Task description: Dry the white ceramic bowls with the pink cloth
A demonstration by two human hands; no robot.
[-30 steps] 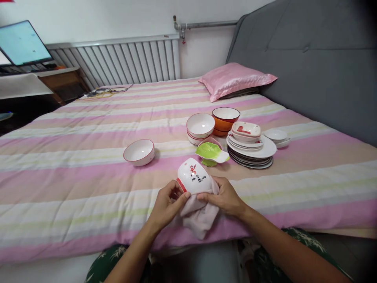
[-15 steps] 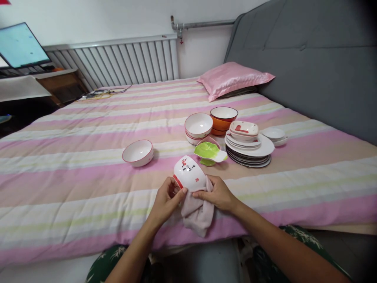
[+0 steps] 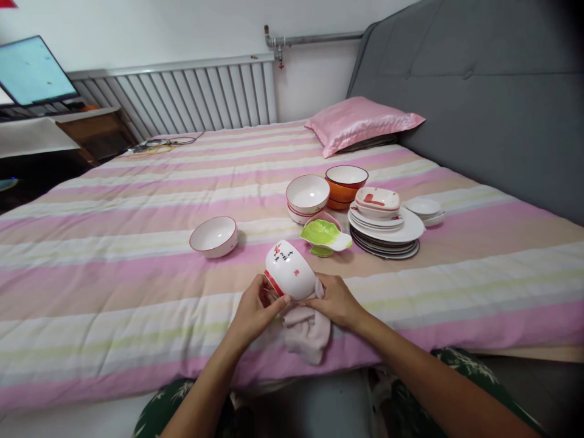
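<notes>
A white bowl [image 3: 291, 272] with red blossoms and black characters is tilted on its side between my hands, just above the bed's front edge. My left hand [image 3: 256, 307] is closed on its red foot, thumb on the near side. Pressed to the rim, my right hand [image 3: 336, 299] grips a pale pink cloth [image 3: 306, 333], which hangs down below the bowl. The bowl's inside faces away from me, and some right fingertips are hidden behind it. Beyond the bowl stands a green leaf-shaped dish [image 3: 322, 233].
On the striped bed sit a single white bowl [image 3: 214, 236], stacked red-rimmed bowls [image 3: 308, 193], orange bowls [image 3: 342, 193], a plate stack [image 3: 410, 226] topped by square dishes [image 3: 378, 199], and small white dishes [image 3: 424, 207]. A pink pillow [image 3: 360, 121] lies farther back.
The bowl has turned a little in my hands and shifted slightly left and down. The cloth has bunched up a bit under my right hand. The other dishes have stayed put.
</notes>
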